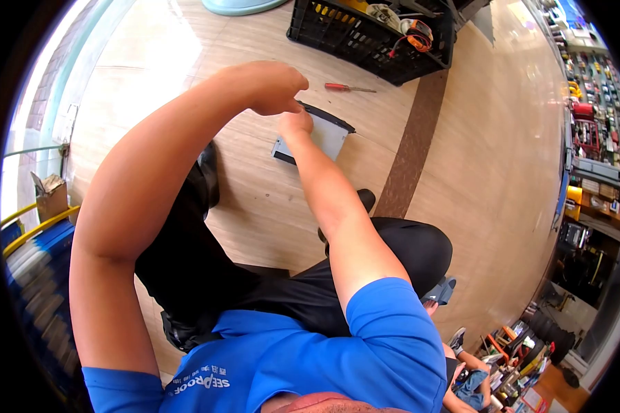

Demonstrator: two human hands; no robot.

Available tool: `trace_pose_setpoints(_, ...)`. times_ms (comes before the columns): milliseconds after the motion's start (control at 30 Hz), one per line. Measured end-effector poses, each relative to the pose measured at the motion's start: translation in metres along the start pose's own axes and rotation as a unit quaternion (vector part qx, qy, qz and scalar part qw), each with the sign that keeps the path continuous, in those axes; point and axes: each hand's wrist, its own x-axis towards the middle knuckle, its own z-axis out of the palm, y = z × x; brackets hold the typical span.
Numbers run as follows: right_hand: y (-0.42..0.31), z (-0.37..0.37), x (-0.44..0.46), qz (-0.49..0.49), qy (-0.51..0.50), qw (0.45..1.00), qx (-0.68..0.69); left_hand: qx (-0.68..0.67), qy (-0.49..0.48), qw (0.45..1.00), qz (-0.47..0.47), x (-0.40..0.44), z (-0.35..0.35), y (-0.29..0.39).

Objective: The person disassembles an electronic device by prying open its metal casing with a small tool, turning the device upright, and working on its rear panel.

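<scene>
On the floor in front of me lies a flat grey metal box (329, 141) with black edging along its far and near sides, like a disc drive. My right hand (296, 123) is closed at its left edge and covers part of it. Just beyond, my left hand (277, 88) reaches in from the left with curled fingers, close to the right hand and the box's far corner. Whatever its fingertips pinch, if anything, is hidden. A screwdriver (349, 88) with a red handle lies on the floor past the box, touched by neither hand.
A black plastic crate (365, 45) holding tools and an orange meter (418, 34) stands ahead. A dark stripe (413, 144) crosses the tiled floor. Stocked shelves (592, 110) line the right side. Another person's bare arm (472, 365) shows at lower right, near piled goods.
</scene>
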Motion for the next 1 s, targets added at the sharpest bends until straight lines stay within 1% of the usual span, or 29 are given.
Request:
trace_pose_setpoints(100, 0.007, 0.005, 0.001, 0.011, 0.009, 1.0, 0.02, -0.009, 0.021, 1.0, 0.002, 0.002, 0.004, -0.005)
trace_pose_setpoints(167, 0.01, 0.006, 0.004, 0.013, 0.017, 1.0, 0.009, -0.012, 0.026, 1.0, 0.009, -0.002, 0.002, -0.004)
trace_pose_setpoints(200, 0.011, 0.01, 0.007, -0.008, 0.015, 1.0, -0.021, -0.015, 0.029, 0.999, 0.004, -0.002, 0.001, -0.003)
trace_pose_setpoints(267, 0.014, 0.017, 0.013, -0.013, 0.006, 0.999, -0.034, -0.007, 0.006, 1.0, 0.005, -0.001, 0.0, -0.004)
trace_pose_setpoints(333, 0.015, 0.023, 0.016, -0.013, -0.002, 0.999, -0.046, -0.005, 0.007, 1.0, 0.002, -0.001, 0.001, -0.004)
trace_pose_setpoints(400, 0.015, 0.024, 0.017, -0.028, 0.013, 0.999, -0.037, -0.002, 0.006, 1.0, 0.003, -0.001, 0.001, -0.005)
trace_pose_setpoints(533, 0.01, 0.016, 0.011, -0.022, 0.015, 0.999, -0.031, 0.004, 0.008, 1.0, 0.001, -0.002, 0.001, -0.005)
trace_pose_setpoints(633, 0.009, 0.01, 0.006, -0.025, 0.032, 0.999, 0.002, 0.003, 0.008, 1.0, 0.002, -0.002, 0.001, -0.005)
trace_pose_setpoints(767, 0.008, 0.004, 0.002, -0.032, 0.01, 0.999, -0.018, -0.001, 0.009, 1.0, 0.006, -0.002, 0.001, -0.004)
trace_pose_setpoints(933, 0.021, 0.02, 0.013, -0.046, -0.004, 0.998, -0.052, 0.007, 0.003, 1.0, 0.002, 0.0, 0.002, -0.004)
trace_pose_setpoints(1000, 0.022, 0.021, 0.01, -0.043, 0.044, 0.998, -0.02, 0.006, 0.001, 1.0, -0.001, 0.002, 0.003, -0.006)
